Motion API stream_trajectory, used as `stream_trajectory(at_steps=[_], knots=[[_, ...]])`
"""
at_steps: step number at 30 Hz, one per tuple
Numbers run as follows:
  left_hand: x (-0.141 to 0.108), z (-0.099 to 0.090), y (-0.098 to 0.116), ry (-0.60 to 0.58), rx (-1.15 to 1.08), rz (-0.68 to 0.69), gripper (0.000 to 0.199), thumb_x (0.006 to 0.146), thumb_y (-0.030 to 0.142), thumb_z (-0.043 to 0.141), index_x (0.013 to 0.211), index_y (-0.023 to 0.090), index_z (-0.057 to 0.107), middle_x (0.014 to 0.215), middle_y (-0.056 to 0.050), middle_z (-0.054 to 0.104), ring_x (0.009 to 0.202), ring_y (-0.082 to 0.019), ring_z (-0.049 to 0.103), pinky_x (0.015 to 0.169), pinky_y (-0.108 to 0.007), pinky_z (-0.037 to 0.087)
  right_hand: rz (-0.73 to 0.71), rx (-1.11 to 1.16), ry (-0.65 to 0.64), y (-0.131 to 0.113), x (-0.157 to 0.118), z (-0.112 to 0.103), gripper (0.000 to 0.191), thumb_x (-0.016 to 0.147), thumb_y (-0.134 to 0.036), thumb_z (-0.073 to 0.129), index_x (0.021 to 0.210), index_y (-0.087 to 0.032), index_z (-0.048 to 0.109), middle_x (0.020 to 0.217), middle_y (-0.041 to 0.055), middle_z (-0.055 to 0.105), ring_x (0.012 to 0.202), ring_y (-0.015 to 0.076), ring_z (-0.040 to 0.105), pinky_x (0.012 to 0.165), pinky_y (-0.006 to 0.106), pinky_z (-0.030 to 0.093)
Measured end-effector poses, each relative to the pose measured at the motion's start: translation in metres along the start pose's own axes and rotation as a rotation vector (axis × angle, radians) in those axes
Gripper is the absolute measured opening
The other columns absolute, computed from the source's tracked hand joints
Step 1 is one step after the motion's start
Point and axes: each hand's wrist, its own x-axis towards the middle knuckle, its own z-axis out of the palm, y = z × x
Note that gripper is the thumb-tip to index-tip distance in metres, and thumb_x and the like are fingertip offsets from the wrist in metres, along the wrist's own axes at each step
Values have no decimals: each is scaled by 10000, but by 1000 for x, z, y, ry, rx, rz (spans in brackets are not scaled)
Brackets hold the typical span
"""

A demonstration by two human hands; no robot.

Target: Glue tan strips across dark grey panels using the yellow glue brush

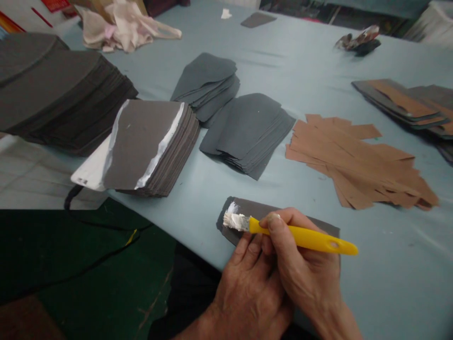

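A brush with a yellow handle (pixel 318 240) is pinched between the thumb and fingers of my right hand (pixel 307 269). Its bristles, coated in white paste (pixel 235 219), touch the left end of a dark grey piece (pixel 255 208) near the table's front edge. White paste marks that end of the piece. My left hand (pixel 251 288) lies flat with its fingertips on the lower edge of the same piece, partly beneath my right hand. Both hands cover much of the piece's lower side.
Left of the hands, a dark stack (pixel 145 141) carries white strips along two edges; a larger dark stack (pixel 53 89) lies beyond. Grey pieces (pixel 247 127) and brown strips (pixel 357 156) are further back. Grey-and-brown pieces (pixel 406 104) lie right, a cloth (pixel 123 28) at the back left.
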Motion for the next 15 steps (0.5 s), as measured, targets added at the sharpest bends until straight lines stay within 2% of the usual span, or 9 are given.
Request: stream_trajectory(at_steps=[3,6,9,11,15], knots=[[0,-1,0,1,49,9,597,1041,396,497,1536,64,538,1496,-172,645,1458,-319,528,1298,-438,287,-73,-94,109,3,2,1,326,1009,-466,639,805,-215,683,617,-28,649,493,104,568,477,209,464],[-2,-2,0,-21,93,4,581,1047,427,487,1527,108,561,1517,-155,632,1443,-308,544,1282,-429,298,-126,-147,212,3,3,0,336,1003,-476,652,801,-211,694,644,-17,676,491,102,580,469,203,465],[-4,-3,1,-54,82,-6,576,1049,438,494,1540,144,552,1560,-135,598,1433,-297,557,1270,-429,319,-133,-131,247,-1,2,-2,354,1004,-474,659,765,-213,685,606,-25,653,462,96,563,445,191,454],[-4,-3,1,-58,60,-15,571,1048,430,503,1548,159,546,1568,-126,593,1452,-297,541,1266,-436,337,-127,-100,236,-4,1,-2,350,1007,-462,658,760,-216,681,606,-27,651,460,92,558,436,186,444],[-2,-2,-1,-32,33,0,581,1055,383,479,1564,104,513,1502,-151,646,1447,-302,548,1283,-445,326,-63,-24,73,-5,0,1,356,1023,-460,632,764,-219,669,567,-43,612,461,94,545,448,194,444]])
